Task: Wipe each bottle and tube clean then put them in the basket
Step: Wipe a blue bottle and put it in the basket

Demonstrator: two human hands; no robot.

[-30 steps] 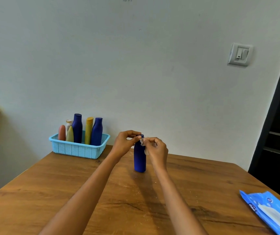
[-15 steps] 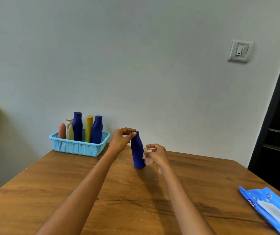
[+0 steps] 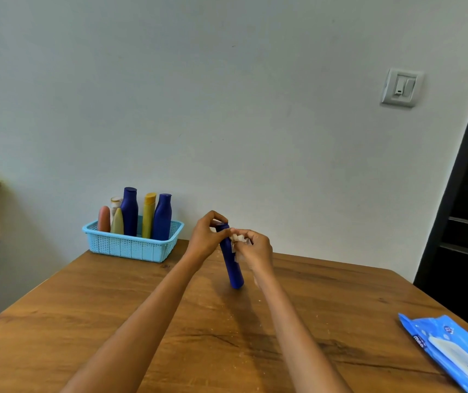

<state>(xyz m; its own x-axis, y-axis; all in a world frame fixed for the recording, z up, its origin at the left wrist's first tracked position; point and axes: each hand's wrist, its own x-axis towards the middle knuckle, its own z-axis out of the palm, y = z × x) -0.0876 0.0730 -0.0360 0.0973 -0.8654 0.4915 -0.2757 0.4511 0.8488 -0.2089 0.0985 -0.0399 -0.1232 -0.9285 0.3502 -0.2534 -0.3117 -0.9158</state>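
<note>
Both hands are holding stuff right now. My left hand [image 3: 205, 240] is pinching the top of the blue bottle [image 3: 232, 262] w/ curled fingers, up by the cap. My right hand [image 3: 255, 253] is gripping a crumpled white wipe [image 3: 238, 240] and pressing it on the bottle's upper side, just below the top. I'm seeing the bottle tilting, its top leaning left, its bottom end sitting on the wood table [image 3: 114, 321], near the middle.

I'm looking at the light blue basket [image 3: 131, 246] at the far left corner of the table, by the wall, well apart from my hands. It is holding some things standing up: two dark blue bottles [image 3: 129, 211], a yellow bottle [image 3: 148, 215], a pinkish tube [image 3: 104, 219], a pale yellow-green tube [image 3: 117, 221], and one whitish item [image 3: 115, 202] in the back that I can't tell much about.

A blue wipes pack [image 3: 454, 353] is lying flat at the near right edge of the table, part of it cut off by the frame. A light switch [image 3: 401, 87] is sitting on the wall, up on the right.
</note>
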